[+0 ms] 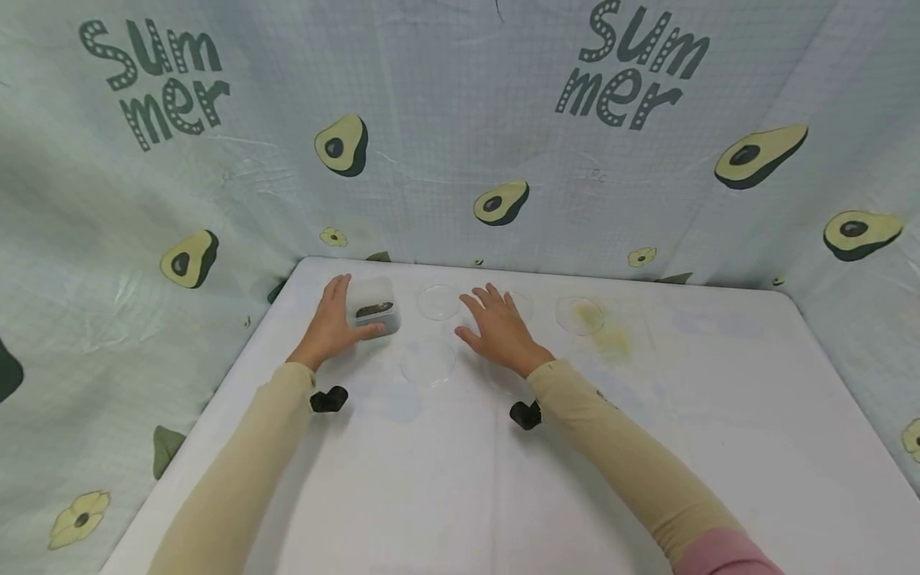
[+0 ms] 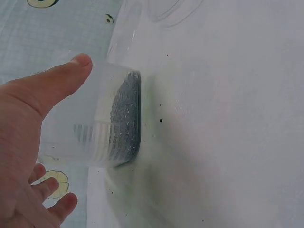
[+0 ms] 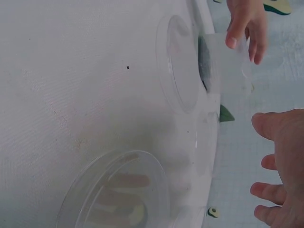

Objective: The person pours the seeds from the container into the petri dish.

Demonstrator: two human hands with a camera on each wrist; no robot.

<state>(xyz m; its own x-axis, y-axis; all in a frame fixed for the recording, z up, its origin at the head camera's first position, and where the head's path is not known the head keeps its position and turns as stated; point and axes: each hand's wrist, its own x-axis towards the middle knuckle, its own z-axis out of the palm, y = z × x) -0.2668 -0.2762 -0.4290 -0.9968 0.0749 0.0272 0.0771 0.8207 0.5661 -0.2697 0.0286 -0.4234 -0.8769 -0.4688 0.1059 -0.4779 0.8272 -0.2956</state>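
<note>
A clear plastic container (image 1: 372, 318) with dark grey granular material in its bottom stands at the table's back left. My left hand (image 1: 332, 323) is around it, thumb along the near side and spread fingers at the far left side. In the left wrist view the straight thumb overlaps the container (image 2: 99, 114), and the fingertips show past its edge. My right hand (image 1: 497, 331) hovers over the table with fingers apart and nothing in them. Around it lie clear round shallow dishes, one dish (image 1: 438, 303) to its left and another dish (image 3: 183, 64) near the container.
Further clear round dishes include one nearer the front (image 1: 427, 363) and one at the right (image 1: 578, 316), beside a yellowish stain (image 1: 611, 339) on the white table (image 1: 431, 495). A printed curtain (image 1: 431, 120) stands behind the table's back edge. Small dark specks dot the tabletop.
</note>
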